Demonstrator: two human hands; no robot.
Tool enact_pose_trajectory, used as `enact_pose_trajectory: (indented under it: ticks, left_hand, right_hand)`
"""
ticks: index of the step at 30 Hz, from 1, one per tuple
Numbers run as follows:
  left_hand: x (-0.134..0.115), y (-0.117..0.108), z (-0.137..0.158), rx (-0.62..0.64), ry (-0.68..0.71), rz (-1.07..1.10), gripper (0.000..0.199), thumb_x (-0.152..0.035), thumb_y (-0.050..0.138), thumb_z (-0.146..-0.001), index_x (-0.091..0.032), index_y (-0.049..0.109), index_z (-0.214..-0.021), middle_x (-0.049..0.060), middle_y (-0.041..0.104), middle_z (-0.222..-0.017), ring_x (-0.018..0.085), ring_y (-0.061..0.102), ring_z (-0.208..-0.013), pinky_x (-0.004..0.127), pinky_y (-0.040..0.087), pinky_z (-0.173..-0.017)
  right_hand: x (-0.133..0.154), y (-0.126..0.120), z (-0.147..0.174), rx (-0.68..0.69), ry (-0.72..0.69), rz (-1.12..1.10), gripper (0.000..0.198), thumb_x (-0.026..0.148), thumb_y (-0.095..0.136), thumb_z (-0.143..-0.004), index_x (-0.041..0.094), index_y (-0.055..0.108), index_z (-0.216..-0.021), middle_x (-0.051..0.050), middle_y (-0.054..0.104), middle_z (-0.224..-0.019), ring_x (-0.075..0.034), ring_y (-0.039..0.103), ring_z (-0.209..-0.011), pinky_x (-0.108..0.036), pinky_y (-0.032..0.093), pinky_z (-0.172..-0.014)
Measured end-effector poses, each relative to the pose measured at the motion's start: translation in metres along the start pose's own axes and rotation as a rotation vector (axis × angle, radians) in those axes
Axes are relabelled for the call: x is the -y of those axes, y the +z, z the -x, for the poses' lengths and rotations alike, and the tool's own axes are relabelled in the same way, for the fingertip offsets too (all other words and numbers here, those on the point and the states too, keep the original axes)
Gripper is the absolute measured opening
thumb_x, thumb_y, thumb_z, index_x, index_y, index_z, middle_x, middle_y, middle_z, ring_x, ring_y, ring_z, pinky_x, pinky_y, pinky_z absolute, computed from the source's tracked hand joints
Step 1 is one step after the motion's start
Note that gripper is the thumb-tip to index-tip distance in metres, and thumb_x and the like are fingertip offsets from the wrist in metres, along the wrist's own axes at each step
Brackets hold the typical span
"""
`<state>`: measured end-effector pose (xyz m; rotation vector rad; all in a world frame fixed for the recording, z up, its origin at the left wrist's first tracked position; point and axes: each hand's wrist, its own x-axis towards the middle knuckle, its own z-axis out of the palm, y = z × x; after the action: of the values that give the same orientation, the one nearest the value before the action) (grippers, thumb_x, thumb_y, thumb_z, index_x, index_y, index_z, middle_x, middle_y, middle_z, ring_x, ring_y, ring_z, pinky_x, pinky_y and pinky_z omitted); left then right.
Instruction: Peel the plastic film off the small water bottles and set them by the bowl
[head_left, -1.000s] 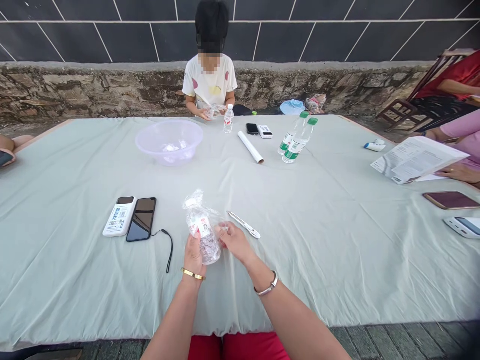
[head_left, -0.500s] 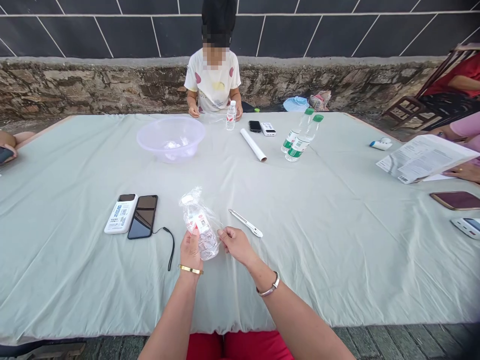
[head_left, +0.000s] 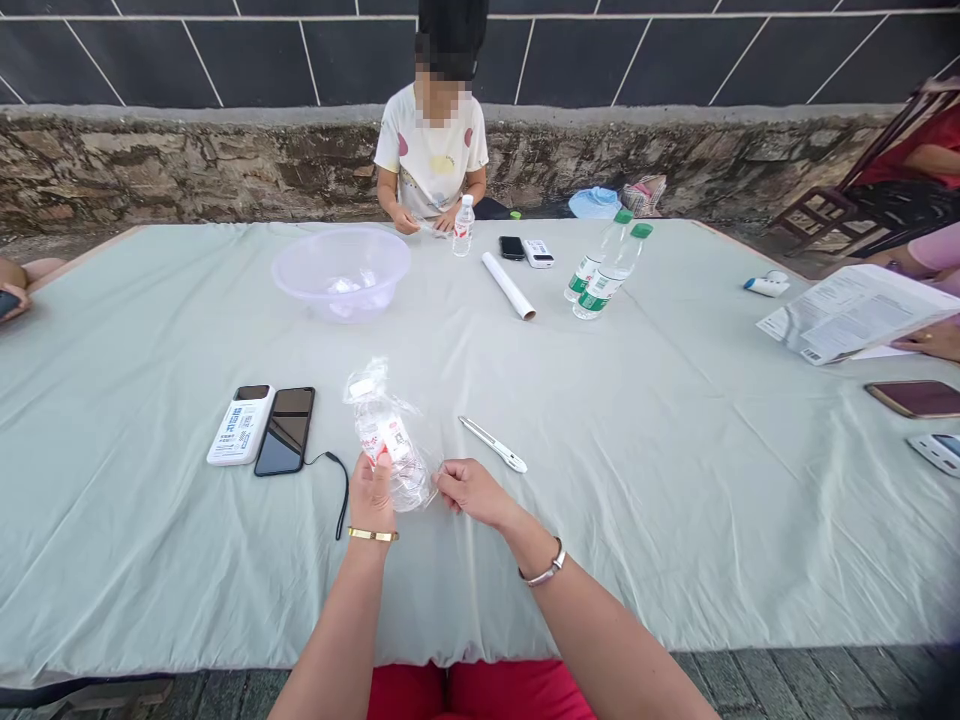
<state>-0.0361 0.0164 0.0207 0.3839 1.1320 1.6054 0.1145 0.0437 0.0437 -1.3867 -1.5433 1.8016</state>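
A clear water bottle (head_left: 391, 440) with a red and white label leans over the near part of the table, loosely wrapped in crinkled clear plastic film (head_left: 373, 376). My left hand (head_left: 373, 490) is closed round its lower left side, thumb on the label. At the lower right of the bottle, my right hand (head_left: 472, 490) pinches the edge of the film between thumb and fingers. A white utility knife or pen-like tool (head_left: 493, 444) lies just beyond my right hand.
A white power bank (head_left: 240, 425) and a black phone (head_left: 285, 432) with a strap lie left. Further off are a purple basin (head_left: 341, 275) with crumpled plastic, a white roll (head_left: 508, 286), a small bottle (head_left: 463, 227) and two green-capped bottles (head_left: 604, 270). People sit opposite and at both sides.
Both hands and the wrapped bottle have shifted slightly left. The right hand still pinches the film. The person opposite has brought their hands closer together.
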Motion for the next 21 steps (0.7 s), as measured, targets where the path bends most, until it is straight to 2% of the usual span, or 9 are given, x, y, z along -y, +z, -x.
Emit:
enact_pose_trajectory:
  ticks: [3, 6, 11, 15, 21]
  left_hand:
    - [-0.005, 0.003, 0.0, 0.068, 0.013, 0.128, 0.046, -0.053, 0.071, -0.067, -0.018, 0.066, -0.096, 0.007, 0.07, -0.089, 0.023, 0.065, -0.084, 0.033, 0.05, -0.075]
    - [-0.012, 0.005, 0.003, 0.127, -0.111, 0.176, 0.051, -0.052, 0.07, -0.067, -0.018, 0.065, -0.104, 0.008, 0.07, -0.096, 0.027, 0.066, -0.091, 0.037, 0.051, -0.079]
    - [-0.015, 0.003, 0.007, 0.175, -0.276, 0.247, 0.057, -0.051, 0.07, -0.065, -0.019, 0.062, -0.112, 0.009, 0.07, -0.096, 0.033, 0.064, -0.098, 0.044, 0.051, -0.082]
    - [-0.009, 0.001, 0.006, 0.176, -0.268, 0.247, 0.065, -0.058, 0.074, -0.061, -0.021, 0.062, -0.112, 0.009, 0.069, -0.101, 0.032, 0.062, -0.104, 0.043, 0.05, -0.085]
    - [-0.004, 0.0, 0.001, 0.082, -0.269, 0.188, 0.053, -0.041, 0.082, -0.058, -0.019, 0.064, -0.103, 0.005, 0.071, -0.091, 0.028, 0.066, -0.096, 0.04, 0.05, -0.085]
  right_hand:
    - [0.003, -0.014, -0.003, -0.037, -0.05, 0.18, 0.029, 0.029, 0.052, -0.075, 0.02, 0.041, -0.051, 0.007, 0.042, -0.042, -0.007, 0.038, -0.041, -0.02, 0.03, -0.044]
    - [0.003, -0.03, -0.007, -0.078, -0.083, 0.249, 0.029, 0.03, 0.053, -0.074, 0.02, 0.042, -0.05, 0.006, 0.045, -0.045, -0.009, 0.042, -0.043, -0.021, 0.033, -0.045]
    - [-0.002, -0.042, -0.011, -0.092, 0.077, 0.139, 0.027, 0.029, 0.057, -0.069, 0.02, 0.044, -0.047, 0.004, 0.05, -0.046, -0.009, 0.044, -0.043, -0.022, 0.038, -0.045]
    - [-0.008, -0.036, -0.014, -0.174, 0.081, 0.086, 0.027, 0.029, 0.059, -0.067, 0.021, 0.045, -0.046, 0.005, 0.047, -0.043, -0.009, 0.04, -0.04, -0.022, 0.034, -0.041]
    - [-0.013, -0.038, -0.012, -0.193, 0.067, 0.145, 0.024, 0.03, 0.058, -0.069, 0.021, 0.048, -0.05, 0.005, 0.047, -0.046, -0.009, 0.042, -0.041, -0.023, 0.036, -0.044]
